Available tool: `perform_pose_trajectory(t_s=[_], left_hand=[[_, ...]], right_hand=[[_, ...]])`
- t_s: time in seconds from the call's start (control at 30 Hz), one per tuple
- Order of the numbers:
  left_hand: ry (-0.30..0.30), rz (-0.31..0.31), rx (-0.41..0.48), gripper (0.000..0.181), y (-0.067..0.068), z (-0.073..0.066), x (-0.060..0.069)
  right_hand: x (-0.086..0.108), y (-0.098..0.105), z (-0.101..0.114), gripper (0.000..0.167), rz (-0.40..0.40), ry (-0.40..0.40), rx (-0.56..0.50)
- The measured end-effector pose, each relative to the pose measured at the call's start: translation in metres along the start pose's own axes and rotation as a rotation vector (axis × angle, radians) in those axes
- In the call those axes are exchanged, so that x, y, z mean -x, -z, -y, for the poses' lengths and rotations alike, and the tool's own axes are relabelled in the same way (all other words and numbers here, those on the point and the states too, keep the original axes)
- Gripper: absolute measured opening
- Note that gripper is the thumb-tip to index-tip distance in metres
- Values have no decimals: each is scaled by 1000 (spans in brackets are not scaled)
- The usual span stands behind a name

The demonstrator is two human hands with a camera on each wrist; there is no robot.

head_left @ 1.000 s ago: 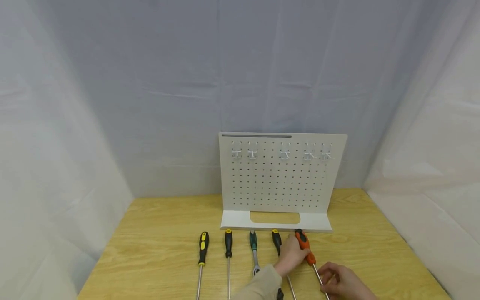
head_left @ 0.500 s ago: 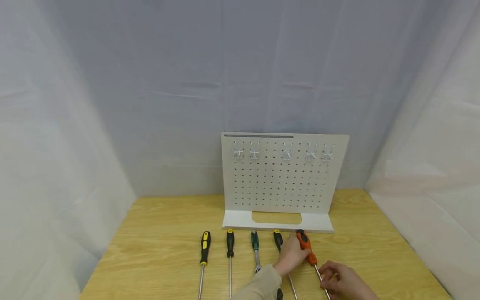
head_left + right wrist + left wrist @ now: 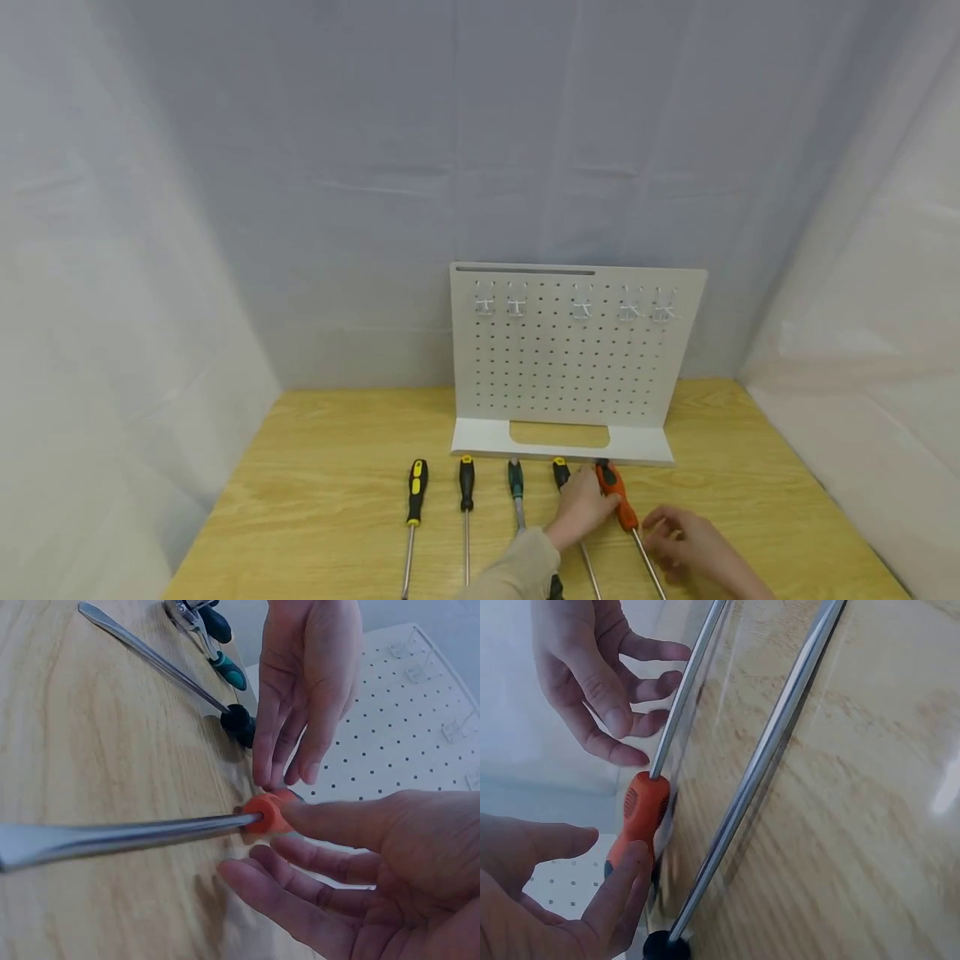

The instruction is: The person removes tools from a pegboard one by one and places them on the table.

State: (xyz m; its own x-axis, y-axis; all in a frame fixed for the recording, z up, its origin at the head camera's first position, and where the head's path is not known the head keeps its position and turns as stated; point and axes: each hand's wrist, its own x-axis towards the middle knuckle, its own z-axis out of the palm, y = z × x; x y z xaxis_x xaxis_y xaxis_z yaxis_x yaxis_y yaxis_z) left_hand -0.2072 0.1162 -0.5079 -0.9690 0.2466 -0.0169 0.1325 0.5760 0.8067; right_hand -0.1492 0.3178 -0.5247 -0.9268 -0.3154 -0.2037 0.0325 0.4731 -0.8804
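Note:
An orange-handled screwdriver (image 3: 627, 515) lies on the table, its metal shaft toward me. My left hand (image 3: 583, 504) reaches over a black screwdriver with a yellow end (image 3: 561, 471). In the left wrist view, its extended fingertips (image 3: 635, 855) touch the orange handle, with the thumb held apart. Beside the orange screwdriver's shaft, my right hand (image 3: 686, 542) has loosely bent, spread fingers. In the right wrist view, the right hand (image 3: 337, 877) is around the handle-shaft junction, thumb overlapping the handle; I cannot tell whether it touches.
To the left lie a green-handled ratchet (image 3: 516, 479), a black screwdriver (image 3: 467, 483) and a black-and-yellow screwdriver (image 3: 417, 492). Behind the tools stands a white pegboard (image 3: 555, 367) with several clear hooks (image 3: 582, 302) near its top. White sheeting (image 3: 360, 208) surrounds the wooden table (image 3: 330, 467).
The right hand has drawn slightly away from the orange screwdriver's shaft, and its fingers have loosened. The left hand stays at the handle. The head view has shifted a little, moving the scene rightward.

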Motion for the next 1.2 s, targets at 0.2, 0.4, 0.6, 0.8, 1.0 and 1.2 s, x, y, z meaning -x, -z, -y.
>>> perform_pose_trajectory(t_s=[0.2,0.4,0.6,0.8,1.0,1.2], left_hand=[[-31,15,24,48,14,3,1],[-20,56,126,45,23,9,1],[-4,96,185,41,22,11,-1],[-34,100,168,38,18,13,-4],[-77,94,139,35,17,15,-5],[-88,94,160,33,17,17,-5]], right_hand=[[-6,10,6,19,-44,21,70],[-17,12,11,25,-84,-12,41],[-27,8,16,23,-65,12,26],[-31,4,18,23,-13,50,4],[-32,4,16,21,-17,40,23],[-36,3,9,20,-16,23,11]])
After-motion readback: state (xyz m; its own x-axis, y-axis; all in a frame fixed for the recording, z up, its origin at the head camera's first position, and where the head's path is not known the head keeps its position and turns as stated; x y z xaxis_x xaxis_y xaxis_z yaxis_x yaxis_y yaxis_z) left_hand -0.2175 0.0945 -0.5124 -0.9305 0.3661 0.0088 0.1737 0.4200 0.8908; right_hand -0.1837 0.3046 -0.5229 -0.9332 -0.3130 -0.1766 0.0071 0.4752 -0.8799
